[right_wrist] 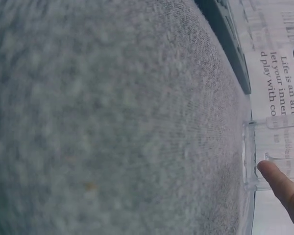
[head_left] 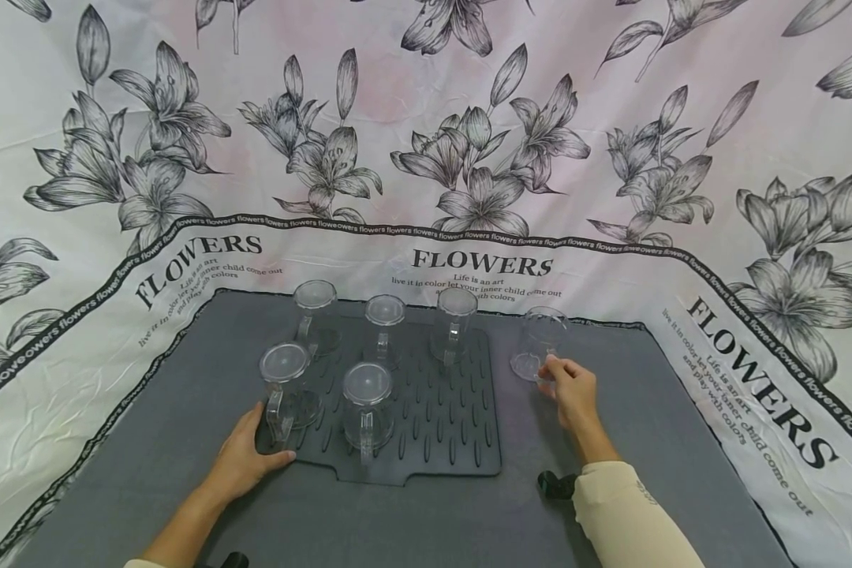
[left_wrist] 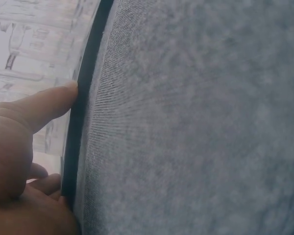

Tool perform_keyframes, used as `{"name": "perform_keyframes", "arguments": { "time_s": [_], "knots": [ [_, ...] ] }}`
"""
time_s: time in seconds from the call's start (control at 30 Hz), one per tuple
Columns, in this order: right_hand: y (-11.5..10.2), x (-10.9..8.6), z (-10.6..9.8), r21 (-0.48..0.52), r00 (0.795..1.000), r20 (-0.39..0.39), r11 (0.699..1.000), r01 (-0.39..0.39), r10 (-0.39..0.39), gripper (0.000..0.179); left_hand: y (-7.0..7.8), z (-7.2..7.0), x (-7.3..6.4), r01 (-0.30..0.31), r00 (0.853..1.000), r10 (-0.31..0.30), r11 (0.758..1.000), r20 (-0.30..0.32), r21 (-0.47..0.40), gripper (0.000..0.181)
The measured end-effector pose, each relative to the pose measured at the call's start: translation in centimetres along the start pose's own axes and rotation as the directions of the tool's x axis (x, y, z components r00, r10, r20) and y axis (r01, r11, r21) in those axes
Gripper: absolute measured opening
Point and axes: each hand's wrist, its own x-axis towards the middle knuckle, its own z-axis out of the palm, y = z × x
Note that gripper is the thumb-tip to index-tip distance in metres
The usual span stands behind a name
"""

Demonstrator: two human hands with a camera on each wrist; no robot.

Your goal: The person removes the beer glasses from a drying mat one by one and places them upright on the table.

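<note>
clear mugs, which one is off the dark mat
The far-right mug, the one the right hand holds: it is to the right of the dark mat, while the other five mugs all stand on it.

Gotta say, the white backdrop [head_left: 397,95] is tinted blotchy pink and plastered with grey-black line-drawn lilies [head_left: 483,197], then crossed by a black band [head_left: 397,230] lettered in white. The tabletop [head_left: 184,442] is covered in grey, the mat [head_left: 426,467] is coloured darker, mugs [head_left: 368,385] are left clear, the sleeve [head_left: 632,513] is cream.
</note>
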Motion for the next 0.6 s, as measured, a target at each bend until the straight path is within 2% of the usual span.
{"name": "perform_keyframes", "arguments": {
  "time_s": [0.13,0.33,0.47,0.6],
  "knots": [
    [-0.1,0.0,0.1,-0.007,1.0,-0.003,1.0,-0.012,0.012,0.038,0.0,0.0,0.0,-0.001,1.0,0.001,1.0,0.0,0.002,0.108],
    [-0.4,-0.4,-0.1,-0.09,1.0,-0.023,0.996,-0.015,0.013,0.045,-0.2,0.1,0.0,-0.001,1.0,0.001,1.0,-0.004,0.016,0.108],
    [-1.2,-0.8,-0.4,-0.161,0.992,-0.124,0.987,0.014,-0.034,0.045,-0.2,0.1,0.1,0.0,1.0,0.0,1.0,0.003,0.008,0.108],
    [-2.7,-1.3,-0.7,-0.197,0.968,-0.229,0.979,0.057,-0.103,0.042,-0.2,0.0,0.1,-0.021,1.0,0.021,1.0,0.001,-0.01,0.108]
  ]
}}
